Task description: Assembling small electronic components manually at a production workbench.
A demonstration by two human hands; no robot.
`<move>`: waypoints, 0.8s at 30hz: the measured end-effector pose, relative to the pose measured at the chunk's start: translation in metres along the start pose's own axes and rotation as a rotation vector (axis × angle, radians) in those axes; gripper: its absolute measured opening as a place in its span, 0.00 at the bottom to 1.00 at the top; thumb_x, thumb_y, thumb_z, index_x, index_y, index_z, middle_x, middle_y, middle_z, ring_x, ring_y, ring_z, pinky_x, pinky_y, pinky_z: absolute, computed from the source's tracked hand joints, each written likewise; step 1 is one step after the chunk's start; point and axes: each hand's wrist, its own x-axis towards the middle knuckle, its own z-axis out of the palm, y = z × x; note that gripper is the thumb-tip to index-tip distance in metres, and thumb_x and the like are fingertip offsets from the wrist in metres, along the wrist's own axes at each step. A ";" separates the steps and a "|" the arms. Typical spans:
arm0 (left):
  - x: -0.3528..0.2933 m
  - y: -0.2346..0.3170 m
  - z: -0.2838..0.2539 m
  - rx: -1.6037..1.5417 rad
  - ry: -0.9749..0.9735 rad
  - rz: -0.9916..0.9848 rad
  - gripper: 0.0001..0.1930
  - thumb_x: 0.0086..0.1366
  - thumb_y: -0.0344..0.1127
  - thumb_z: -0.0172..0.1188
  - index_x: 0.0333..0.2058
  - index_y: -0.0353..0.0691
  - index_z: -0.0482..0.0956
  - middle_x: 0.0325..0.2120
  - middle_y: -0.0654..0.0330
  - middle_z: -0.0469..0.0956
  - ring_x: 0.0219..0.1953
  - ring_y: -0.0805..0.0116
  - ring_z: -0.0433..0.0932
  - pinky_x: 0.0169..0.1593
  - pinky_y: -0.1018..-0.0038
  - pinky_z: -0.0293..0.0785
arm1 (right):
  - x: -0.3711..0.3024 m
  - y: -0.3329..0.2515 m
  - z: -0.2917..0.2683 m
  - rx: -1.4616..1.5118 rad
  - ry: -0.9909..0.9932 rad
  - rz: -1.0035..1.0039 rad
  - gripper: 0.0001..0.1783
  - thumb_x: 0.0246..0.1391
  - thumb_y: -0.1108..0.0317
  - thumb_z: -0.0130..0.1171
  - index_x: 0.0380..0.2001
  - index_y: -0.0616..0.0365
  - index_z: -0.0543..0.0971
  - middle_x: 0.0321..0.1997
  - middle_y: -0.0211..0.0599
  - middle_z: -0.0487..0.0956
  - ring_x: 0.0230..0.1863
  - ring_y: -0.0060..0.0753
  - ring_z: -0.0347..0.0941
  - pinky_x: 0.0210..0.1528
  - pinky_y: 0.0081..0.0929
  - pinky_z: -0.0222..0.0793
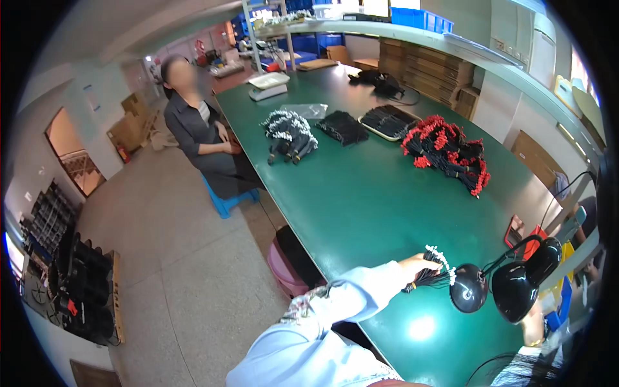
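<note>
My left hand (414,265), at the end of a light blue sleeve, is closed on a bundle of thin black cables (431,277) with small white connectors at their ends. It holds the bundle low over the green tabletop (361,213), beside the round black base (469,288) of a desk lamp. Down at the right, my right hand (534,326) is partly visible below the black lamp shade (516,290), close to a blue parts bin (560,306). The lamp and the picture's rim hide its fingers, so what it holds does not show.
Farther along the table lie red-tipped cable bundles (445,151), white-tipped bundles (289,132), black cables (343,128) and a tray of cables (389,121). A white scale (268,85) stands beyond. Another person (200,122) sits at the left edge. A shelf (387,29) runs above.
</note>
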 end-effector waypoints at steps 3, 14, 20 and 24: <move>0.016 -0.002 -0.010 0.049 -0.207 -0.085 0.04 0.50 0.28 0.55 0.26 0.36 0.72 0.22 0.62 0.72 0.27 0.75 0.70 0.33 0.80 0.66 | -0.036 -0.025 0.044 0.003 -0.563 0.550 0.11 0.36 0.79 0.58 0.28 0.67 0.72 0.25 0.43 0.75 0.25 0.30 0.73 0.29 0.22 0.70; 0.008 0.033 -0.029 0.098 -0.187 -0.076 0.02 0.49 0.26 0.55 0.24 0.35 0.73 0.18 0.61 0.73 0.22 0.73 0.70 0.30 0.79 0.66 | 0.151 -0.126 0.359 0.689 -0.691 0.326 0.17 0.49 0.63 0.52 0.39 0.64 0.70 0.31 0.29 0.71 0.29 0.19 0.66 0.35 0.15 0.63; 0.018 0.054 -0.056 -0.004 -0.174 -0.014 0.02 0.49 0.26 0.54 0.24 0.36 0.73 0.19 0.62 0.73 0.22 0.74 0.70 0.30 0.79 0.66 | 0.237 -0.150 0.484 0.952 -0.668 0.476 0.15 0.49 0.69 0.52 0.41 0.61 0.69 0.35 0.30 0.73 0.36 0.21 0.69 0.43 0.16 0.67; 0.021 0.066 -0.076 -0.060 -0.156 0.023 0.02 0.49 0.26 0.54 0.24 0.36 0.73 0.19 0.62 0.72 0.23 0.74 0.70 0.30 0.80 0.66 | 0.252 -0.137 0.537 0.983 -0.727 0.606 0.13 0.49 0.71 0.51 0.40 0.61 0.70 0.36 0.31 0.72 0.37 0.23 0.69 0.43 0.15 0.69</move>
